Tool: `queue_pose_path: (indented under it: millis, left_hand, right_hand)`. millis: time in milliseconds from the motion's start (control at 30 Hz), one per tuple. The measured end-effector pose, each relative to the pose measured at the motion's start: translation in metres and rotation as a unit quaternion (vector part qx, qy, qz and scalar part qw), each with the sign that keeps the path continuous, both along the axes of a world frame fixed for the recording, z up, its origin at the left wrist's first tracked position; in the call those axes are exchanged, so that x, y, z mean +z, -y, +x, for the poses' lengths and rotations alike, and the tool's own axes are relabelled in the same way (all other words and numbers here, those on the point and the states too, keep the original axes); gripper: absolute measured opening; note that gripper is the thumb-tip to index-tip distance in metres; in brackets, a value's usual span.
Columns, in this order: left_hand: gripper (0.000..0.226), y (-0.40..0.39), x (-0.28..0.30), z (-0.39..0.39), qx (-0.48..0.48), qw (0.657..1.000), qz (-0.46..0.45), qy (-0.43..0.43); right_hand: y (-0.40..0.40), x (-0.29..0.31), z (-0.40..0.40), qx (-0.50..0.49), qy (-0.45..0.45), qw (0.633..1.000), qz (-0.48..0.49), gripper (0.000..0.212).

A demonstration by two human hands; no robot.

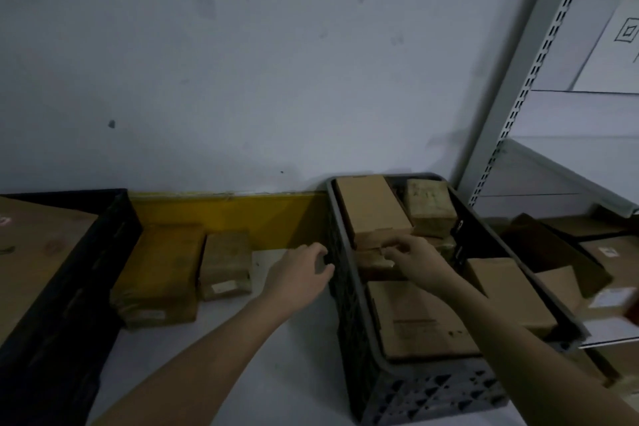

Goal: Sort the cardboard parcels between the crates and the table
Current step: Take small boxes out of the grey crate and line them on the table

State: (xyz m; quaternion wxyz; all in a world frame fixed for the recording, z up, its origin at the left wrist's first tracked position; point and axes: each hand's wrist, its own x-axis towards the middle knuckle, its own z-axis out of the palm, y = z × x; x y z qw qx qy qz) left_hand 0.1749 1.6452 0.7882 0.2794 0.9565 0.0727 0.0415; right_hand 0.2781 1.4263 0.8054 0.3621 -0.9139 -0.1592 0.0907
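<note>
A grey plastic crate stands on the white table at the right, filled with several cardboard parcels. My right hand is inside it, fingers curled over a small parcel in the middle. A long parcel and a taped parcel lie at the crate's far end, a flat one at the near end. My left hand hovers just outside the crate's left wall, fingers apart, holding nothing. Two parcels lie on the table: a large one and a smaller one.
A black crate with a big cardboard box inside stands at the left. A yellow strip runs along the wall's base. A grey metal shelf rack rises at the right, with more boxes on its lower level.
</note>
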Motion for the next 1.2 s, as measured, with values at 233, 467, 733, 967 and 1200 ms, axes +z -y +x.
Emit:
queue_pose_path:
  millis: [233, 467, 733, 967, 1200]
  left_hand:
    - [0.031, 0.044, -0.004, 0.061, 0.051, 0.997, 0.009, 0.053]
    - [0.058, 0.062, -0.016, 0.118, 0.109, 0.985, 0.137, 0.013]
    - [0.047, 0.072, -0.001, 0.141, 0.101, 0.961, 0.258, 0.004]
    - [0.064, 0.078, 0.023, 0.148, 0.131, 0.930, -0.343, 0.006]
    - [0.071, 0.090, 0.032, 0.157, 0.242, 0.788, -0.566, 0.022]
  right_hand:
    - [0.046, -0.022, 0.047, -0.114, -0.123, 0.977, 0.130, 0.028]
    - [0.055, -0.035, 0.080, -0.107, -0.121, 0.985, 0.064, 0.045]
    - [0.055, -0.025, 0.105, -0.034, -0.138, 0.988, 0.051, 0.044]
    - [0.042, -0.028, 0.119, -0.058, -0.233, 0.962, 0.129, 0.024]
    - [0.030, -0.047, 0.126, -0.097, -0.250, 0.944, 0.192, 0.019]
